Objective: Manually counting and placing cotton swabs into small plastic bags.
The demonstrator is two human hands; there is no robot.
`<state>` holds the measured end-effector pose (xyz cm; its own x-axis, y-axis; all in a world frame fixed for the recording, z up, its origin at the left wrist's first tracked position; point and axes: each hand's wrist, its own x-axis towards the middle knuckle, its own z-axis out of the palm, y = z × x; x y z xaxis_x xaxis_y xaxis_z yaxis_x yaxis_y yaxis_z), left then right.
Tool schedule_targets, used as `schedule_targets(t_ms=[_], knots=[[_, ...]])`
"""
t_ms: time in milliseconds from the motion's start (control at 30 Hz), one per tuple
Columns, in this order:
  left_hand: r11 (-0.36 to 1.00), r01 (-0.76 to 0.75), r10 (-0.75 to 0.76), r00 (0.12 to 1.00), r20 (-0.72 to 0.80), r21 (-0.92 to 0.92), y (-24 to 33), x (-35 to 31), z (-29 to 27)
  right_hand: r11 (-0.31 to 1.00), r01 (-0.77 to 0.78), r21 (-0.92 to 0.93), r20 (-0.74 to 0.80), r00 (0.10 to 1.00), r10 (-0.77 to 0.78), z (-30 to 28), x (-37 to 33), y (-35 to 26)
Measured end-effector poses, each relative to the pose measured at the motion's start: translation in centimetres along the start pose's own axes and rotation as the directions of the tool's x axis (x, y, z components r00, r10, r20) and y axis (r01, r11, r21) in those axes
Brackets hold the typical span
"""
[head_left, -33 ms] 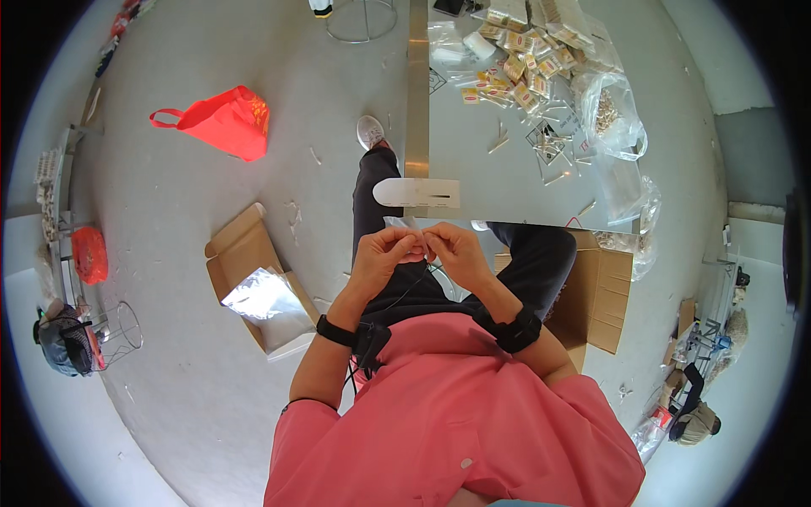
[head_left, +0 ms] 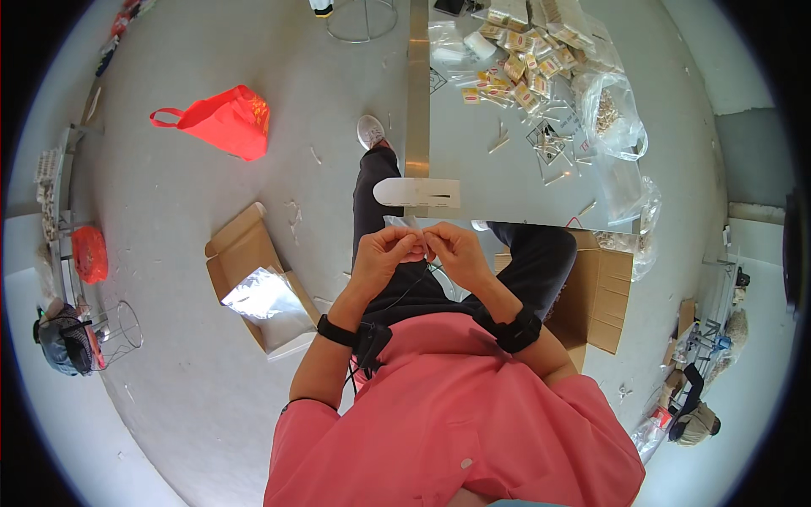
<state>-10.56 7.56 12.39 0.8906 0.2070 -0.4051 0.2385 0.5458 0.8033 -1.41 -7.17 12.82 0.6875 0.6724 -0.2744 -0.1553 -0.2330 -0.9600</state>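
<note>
– Nothing visibly moved since the earlier frame; clock read from the hands.
– Meaning?
– Work appears held at the same point, a fine fingertip step.
– Item one, grips?
– Left hand: thumb and fingers pressed together, pinching a small clear bag. Right hand: fingertips pinched against the left's, apparently on the same bag; exact hold hidden.
– Bag's place?
– Above the lap, just short of the white strip at 12 o'clock, which overhangs the surface.
– Containers?
– Flat carton, open, between 8 and 9: shiny clear plastic inside. Deep carton, between 3 and 4: contents unclear. Plastic sack, 2 o'clock: many small brownish pieces. Labelled packets, 1 o'clock: heaped, pale sticks nearby. Red tote, 10 o'clock: on the floor, contents hidden.
</note>
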Motion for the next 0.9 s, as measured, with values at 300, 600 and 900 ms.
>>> schedule_targets(t_ms=[300,600,900], knots=[[0.95,-0.121,0.157,0.982,-0.106,0.286,-0.3,-0.3,0.9,0.99,0.118,-0.071,0.028,0.993,-0.117,0.4,-0.1,0.0],[0.806,-0.256,0.353,0.931,-0.087,0.534,-0.6,-0.2,1.6,0.989,-0.102,0.104,-0.084,0.99,0.11,1.3,-0.1,0.6],[0.49,-0.221,0.593,0.793,-0.137,0.843,-2.3,-0.1,1.2,0.98,0.006,-0.199,-0.277,0.959,-0.062,2.7,0.6,1.8]])
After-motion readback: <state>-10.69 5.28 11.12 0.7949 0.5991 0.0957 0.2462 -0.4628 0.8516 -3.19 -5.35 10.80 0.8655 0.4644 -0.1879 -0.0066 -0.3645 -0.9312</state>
